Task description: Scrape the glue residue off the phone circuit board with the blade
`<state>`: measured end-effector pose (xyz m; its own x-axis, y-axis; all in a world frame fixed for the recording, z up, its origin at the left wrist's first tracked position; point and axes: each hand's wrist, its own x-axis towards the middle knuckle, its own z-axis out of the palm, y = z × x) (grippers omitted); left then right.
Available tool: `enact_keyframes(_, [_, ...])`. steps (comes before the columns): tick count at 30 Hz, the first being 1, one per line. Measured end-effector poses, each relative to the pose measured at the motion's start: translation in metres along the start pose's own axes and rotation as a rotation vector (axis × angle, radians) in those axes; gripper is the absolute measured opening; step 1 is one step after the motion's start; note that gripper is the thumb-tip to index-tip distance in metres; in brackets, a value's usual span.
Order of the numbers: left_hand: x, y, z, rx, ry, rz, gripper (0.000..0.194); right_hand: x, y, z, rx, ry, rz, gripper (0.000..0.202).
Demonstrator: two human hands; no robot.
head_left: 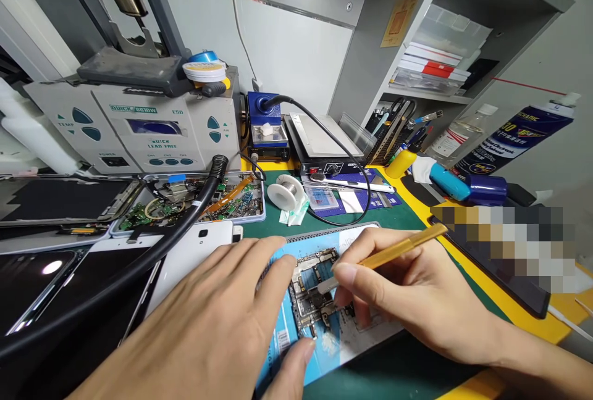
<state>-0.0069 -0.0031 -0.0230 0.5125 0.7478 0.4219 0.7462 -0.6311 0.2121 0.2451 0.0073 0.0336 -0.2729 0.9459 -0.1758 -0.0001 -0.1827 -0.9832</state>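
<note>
The right hand (412,283), its grip pinching a gold-handled blade (401,247), seemingly scrapes the phone logic board (308,307) just left of it, calling next for light strokes; whether the left hand (222,307) grasps the board I cannot tell.

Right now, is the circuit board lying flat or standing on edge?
Flat: the board shows its broad face upward on the blue sheet, beneath the gold tool in the right hand.

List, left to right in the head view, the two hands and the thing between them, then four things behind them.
Hands: left hand → circuit board → right hand.
Behind: grey station → white spool → yellow bottle → blue spray can.
</note>
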Motion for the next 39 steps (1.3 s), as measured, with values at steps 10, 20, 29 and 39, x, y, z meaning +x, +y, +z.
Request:
enact_keyframes(10, [-0.006,-0.003,-0.002,0.064,0.095,0.043,0.051,0.004,-0.008,0.003,-0.027,0.027,0.021,0.030])
enact_keyframes(20, [-0.001,0.001,-0.003,0.016,0.052,0.026,0.053,0.003,-0.008,0.004,-0.094,0.032,0.030,0.036])
enact_keyframes(29, [0.002,-0.003,-0.002,-0.043,-0.008,0.001,0.056,0.002,-0.006,0.001,-0.100,0.028,0.031,0.039])
enact_keyframes(39, [-0.004,-0.003,-0.005,0.054,0.046,0.070,0.058,0.002,-0.008,0.003,-0.121,0.031,0.041,0.040])
